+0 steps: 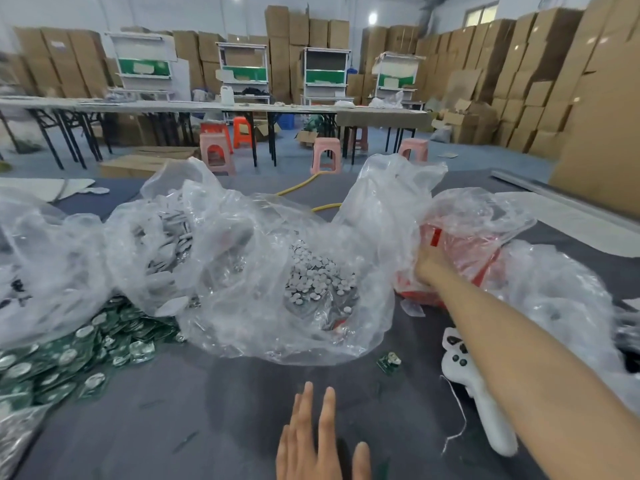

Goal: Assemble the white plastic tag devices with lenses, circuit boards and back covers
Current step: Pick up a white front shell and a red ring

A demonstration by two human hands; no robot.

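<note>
We find no legible text, brand or number in this view. The white labels (58,46) on the stacked cardboard boxes (34,60) are too blurred to read. The red mark (435,237) on the plastic bag (481,216) shows no decipherable characters.

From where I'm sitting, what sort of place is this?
Probably a warehouse-style assembly workshop: stacked cardboard boxes line the walls, long folding tables with plastic stools cross the floor, and clear bags of small loose parts lie on the near worktable.
</note>
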